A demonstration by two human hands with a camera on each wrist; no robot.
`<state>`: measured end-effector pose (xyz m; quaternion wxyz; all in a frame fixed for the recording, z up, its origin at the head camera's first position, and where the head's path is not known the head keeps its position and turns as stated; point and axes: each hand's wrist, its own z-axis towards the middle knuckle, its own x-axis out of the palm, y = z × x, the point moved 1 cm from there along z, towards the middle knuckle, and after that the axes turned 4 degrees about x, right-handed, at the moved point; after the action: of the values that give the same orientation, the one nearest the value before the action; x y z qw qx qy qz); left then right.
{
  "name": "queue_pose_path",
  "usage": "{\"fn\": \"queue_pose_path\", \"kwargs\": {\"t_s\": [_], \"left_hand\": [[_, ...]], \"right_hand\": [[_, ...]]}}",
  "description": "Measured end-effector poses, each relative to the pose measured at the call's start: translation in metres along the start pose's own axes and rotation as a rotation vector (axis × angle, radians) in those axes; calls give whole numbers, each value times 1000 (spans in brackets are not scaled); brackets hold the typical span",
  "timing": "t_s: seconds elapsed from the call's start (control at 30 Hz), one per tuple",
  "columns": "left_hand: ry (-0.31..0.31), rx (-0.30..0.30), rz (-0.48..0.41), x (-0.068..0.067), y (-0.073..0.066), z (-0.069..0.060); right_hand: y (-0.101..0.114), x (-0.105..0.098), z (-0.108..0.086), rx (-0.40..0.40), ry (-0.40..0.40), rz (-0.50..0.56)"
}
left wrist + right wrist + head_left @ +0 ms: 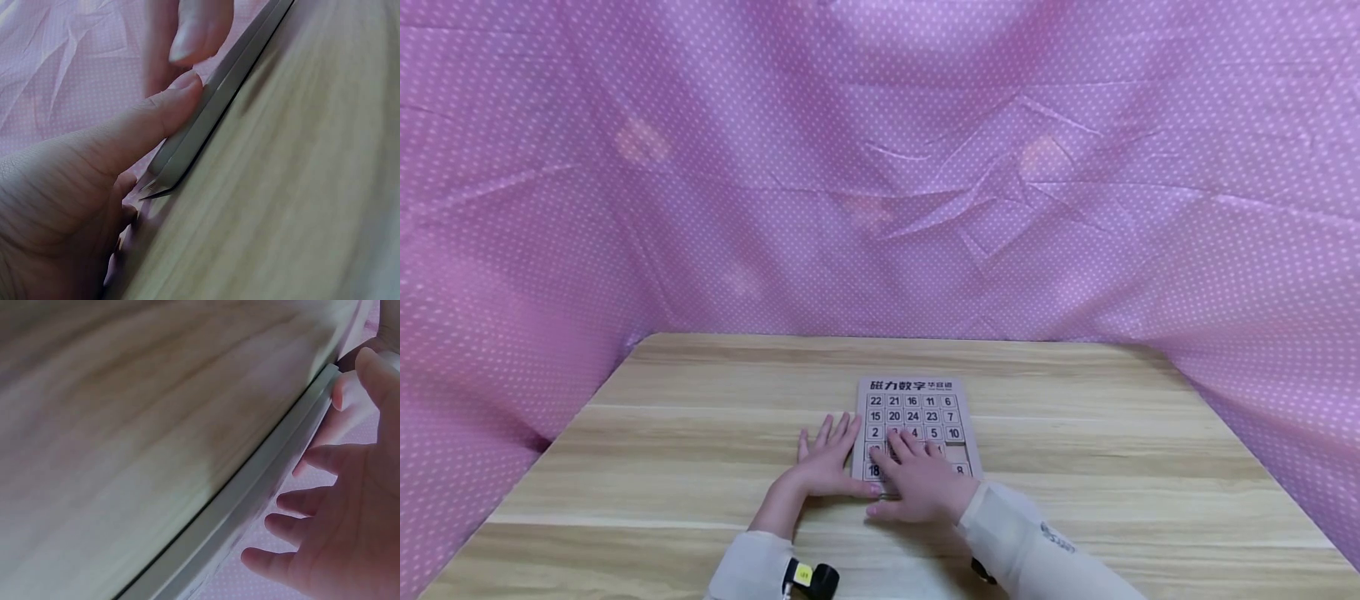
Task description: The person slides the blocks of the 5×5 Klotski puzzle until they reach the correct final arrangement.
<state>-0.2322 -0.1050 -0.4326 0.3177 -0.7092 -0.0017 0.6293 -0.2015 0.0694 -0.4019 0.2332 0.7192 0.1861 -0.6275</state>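
A grey number puzzle board (917, 387) with square numbered tiles lies flat on the table; one slot at its right side, above the 8 tile, holds no tile. My left hand (827, 468) rests at the board's lower left corner, fingers spread along the left edge, thumb on the near edge; the left wrist view shows that thumb (153, 119) against the board's rim (203, 122). Over the lower tiles my right hand (921, 483) is spread with fingers extended, covering several of them. In the right wrist view its fingers (300, 503) are apart above the board's face.
The wooden table (1075, 433) extends on all sides of the board. Behind it and at both sides hangs a pink dotted cloth (880, 183). A black device with a yellow label (803, 575) is strapped at the left wrist.
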Motion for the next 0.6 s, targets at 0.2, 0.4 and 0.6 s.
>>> {"fn": "queue_pose_path", "kwargs": {"t_s": [0.2, 0.4, 0.6], "left_hand": [[4, 7, -6, -1, 2, 1], [9, 8, -21, -5, 4, 2], [9, 4, -25, -6, 4, 2]], "right_hand": [[5, -2, 5, 11, 3, -9], [3, -4, 5, 35, 20, 20], [-3, -2, 3, 46, 18, 25]]}}
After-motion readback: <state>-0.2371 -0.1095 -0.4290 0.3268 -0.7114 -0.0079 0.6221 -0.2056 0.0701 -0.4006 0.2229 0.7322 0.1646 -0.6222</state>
